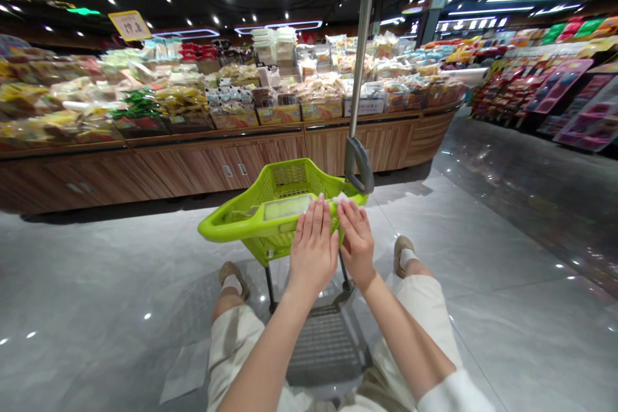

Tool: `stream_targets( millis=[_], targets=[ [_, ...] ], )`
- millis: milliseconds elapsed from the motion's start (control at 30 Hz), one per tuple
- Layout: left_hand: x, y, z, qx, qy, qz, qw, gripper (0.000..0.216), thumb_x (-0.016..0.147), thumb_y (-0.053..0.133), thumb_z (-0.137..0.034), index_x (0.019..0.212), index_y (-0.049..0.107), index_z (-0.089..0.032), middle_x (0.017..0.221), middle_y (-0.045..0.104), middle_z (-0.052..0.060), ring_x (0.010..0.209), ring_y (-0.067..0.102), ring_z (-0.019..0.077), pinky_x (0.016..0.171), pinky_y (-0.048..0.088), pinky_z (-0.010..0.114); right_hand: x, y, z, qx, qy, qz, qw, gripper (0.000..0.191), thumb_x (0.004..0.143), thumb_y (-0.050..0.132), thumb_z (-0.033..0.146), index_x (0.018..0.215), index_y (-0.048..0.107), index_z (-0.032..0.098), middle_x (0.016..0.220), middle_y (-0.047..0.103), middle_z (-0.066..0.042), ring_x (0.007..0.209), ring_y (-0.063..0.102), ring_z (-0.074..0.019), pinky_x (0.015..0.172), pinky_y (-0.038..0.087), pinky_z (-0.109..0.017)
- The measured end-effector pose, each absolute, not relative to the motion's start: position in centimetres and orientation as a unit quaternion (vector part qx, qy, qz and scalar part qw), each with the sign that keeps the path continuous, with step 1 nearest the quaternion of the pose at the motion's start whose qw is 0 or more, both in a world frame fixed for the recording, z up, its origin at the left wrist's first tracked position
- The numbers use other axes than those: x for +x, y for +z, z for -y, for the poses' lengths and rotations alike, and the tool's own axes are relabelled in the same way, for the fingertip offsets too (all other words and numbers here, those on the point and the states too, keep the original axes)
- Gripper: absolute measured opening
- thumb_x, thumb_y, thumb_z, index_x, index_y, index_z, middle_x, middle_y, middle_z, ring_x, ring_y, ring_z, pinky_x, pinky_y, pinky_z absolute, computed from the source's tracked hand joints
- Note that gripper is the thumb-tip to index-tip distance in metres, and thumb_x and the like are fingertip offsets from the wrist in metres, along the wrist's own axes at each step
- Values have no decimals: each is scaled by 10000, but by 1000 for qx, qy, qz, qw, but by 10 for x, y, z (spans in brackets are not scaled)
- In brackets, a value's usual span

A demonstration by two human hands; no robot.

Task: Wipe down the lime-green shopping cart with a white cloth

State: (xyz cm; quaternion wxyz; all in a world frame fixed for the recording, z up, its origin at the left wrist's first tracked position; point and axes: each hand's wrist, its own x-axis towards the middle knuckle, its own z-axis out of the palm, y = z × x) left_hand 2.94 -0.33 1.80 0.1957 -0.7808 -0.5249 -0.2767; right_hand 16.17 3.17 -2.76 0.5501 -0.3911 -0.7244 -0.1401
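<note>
A small lime-green shopping cart (pixel 232 226) stands in front of me, its near rim topped by a pale, see-through panel (pixel 287 207). My left hand (pixel 315 244) lies along this rim, fingers stretched out and side by side. Just to its right, my right hand (pixel 357 241) has bent fingers pressed at the rim. A white, crumpled, tissue-like wad (pixel 340 197) sticks out beyond the right fingertips; most of it is hidden. Next to the right hand, a grey loop-shaped grip (pixel 360 167) joins the cart's right corner, below a tall metal pole (pixel 363 45).
A long wooden display counter (pixel 203 167) with packaged foods runs across behind the cart. A price sign (pixel 129 26) rises at the left. More stocked shelves (pixel 512 84) stand at the right. Shiny grey floor tiles (pixel 487 257) reach around my feet.
</note>
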Motion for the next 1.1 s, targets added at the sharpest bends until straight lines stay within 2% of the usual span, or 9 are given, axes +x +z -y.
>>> stream_targets(
  millis=[67,200,400,600,767,933,1100],
  targets=[
    [30,18,3,-780,-275,528,195,660,979,352,-265,1573,113,-102,1636,241,125,1526,166,237,1229,211,443,164,-25,-31,-376,-154,750,522,648,946,389,79,1556,268,262,1491,495,-81,1424,403,-184,1209,298,-454],
    [30,18,3,-782,-277,525,193,676,973,362,-258,1572,97,-94,1633,248,127,1527,163,232,1230,210,438,171,-23,-30,-433,-172,716,520,662,926,320,33,1544,300,268,1491,498,-75,1413,422,-185,1239,159,-519],
    [30,18,3,-780,-271,531,192,661,956,374,-234,1563,155,-92,1641,226,124,1530,147,238,1235,191,441,167,-31,-29,-347,-146,772,513,645,947,373,51,1554,278,246,1487,502,-83,1425,402,-177,1191,330,-423],
    [31,18,3,-780,-275,528,192,673,958,373,-242,1565,132,-82,1635,244,126,1528,154,234,1237,194,432,157,-34,-30,-419,-119,681,589,650,948,322,46,1549,281,290,1552,413,-61,1452,355,-194,1203,311,-498],
    [30,17,3,-779,-278,529,191,666,948,375,-230,1563,159,-92,1638,236,122,1529,152,239,1238,196,439,157,-34,-30,-362,-113,746,548,676,947,391,60,1557,241,312,1521,458,-51,1421,410,-182,1188,359,-447],
    [31,16,4,-781,-282,525,189,676,955,371,-236,1566,127,-81,1640,231,115,1530,146,233,1238,193,432,167,-33,-34,-419,-109,670,603,670,931,319,30,1537,303,317,1544,424,-42,1455,349,-212,1208,283,-537],
    [31,15,3,-778,-285,527,190,680,943,394,-223,1562,150,-81,1640,227,127,1531,145,242,1239,183,442,160,-35,-31,-340,-101,755,551,676,939,419,54,1547,279,314,1517,462,-57,1411,426,-204,1182,370,-461]
  ],
)
